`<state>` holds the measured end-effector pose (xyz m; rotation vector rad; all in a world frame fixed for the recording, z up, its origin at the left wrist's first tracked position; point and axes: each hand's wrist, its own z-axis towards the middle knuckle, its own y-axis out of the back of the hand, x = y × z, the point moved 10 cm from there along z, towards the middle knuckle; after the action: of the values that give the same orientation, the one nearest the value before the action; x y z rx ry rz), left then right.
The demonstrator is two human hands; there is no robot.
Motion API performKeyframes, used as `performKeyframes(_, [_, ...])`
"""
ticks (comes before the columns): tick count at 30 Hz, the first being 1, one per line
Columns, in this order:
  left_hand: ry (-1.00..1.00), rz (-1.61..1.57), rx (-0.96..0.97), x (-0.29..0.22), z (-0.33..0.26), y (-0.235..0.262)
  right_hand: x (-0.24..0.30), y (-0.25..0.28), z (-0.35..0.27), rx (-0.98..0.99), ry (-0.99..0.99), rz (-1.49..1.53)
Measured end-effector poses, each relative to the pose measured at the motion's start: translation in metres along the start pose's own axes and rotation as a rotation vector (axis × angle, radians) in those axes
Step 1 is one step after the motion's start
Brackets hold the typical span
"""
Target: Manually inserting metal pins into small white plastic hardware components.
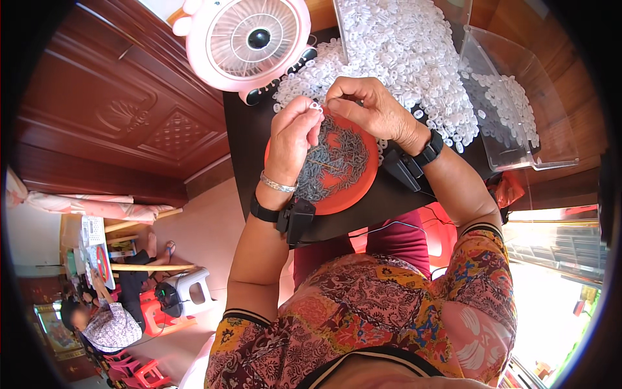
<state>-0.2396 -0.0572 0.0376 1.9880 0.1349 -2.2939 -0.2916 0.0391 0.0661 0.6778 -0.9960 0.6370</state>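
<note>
My left hand (291, 133) pinches a small white plastic piece with a hole (315, 106) between thumb and fingertips. Close beside it, the thumb and forefinger of my right hand (372, 110) are pressed together; whatever they hold is too small to make out. Both hands are above the far part of a round orange-red tray (353, 200). In that tray lie many small grey, screw-like pieces (317, 172). Beyond my hands, a big heap of small white oval plastic pieces (402, 45) spreads over the dark table (246, 155).
A pink fan (259, 39) stands at the far left of the table. On the right a clear plastic bin (551, 123) holds more white pieces. A dark red carved wooden panel (129, 97) is to the left. Another person (113, 324) sits at the lower left near stools (191, 288).
</note>
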Motion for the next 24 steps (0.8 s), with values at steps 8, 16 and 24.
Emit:
performKeyframes(8, [-0.031, 0.090, 0.012, -0.0077, -0.0009, -0.0050, 0.0002, -0.0018, 0.0001, 0.019, 0.005, -0.070])
performKeyframes(16, [-0.012, 0.103, 0.006, -0.0074, -0.0018, -0.0043, -0.0006, 0.0005, 0.0006, 0.025, -0.009, -0.120])
performKeyframes(24, [-0.004, 0.122, 0.009, -0.0030, -0.0011, -0.0049, 0.0008, -0.0003, 0.0013, 0.031, 0.051, -0.276])
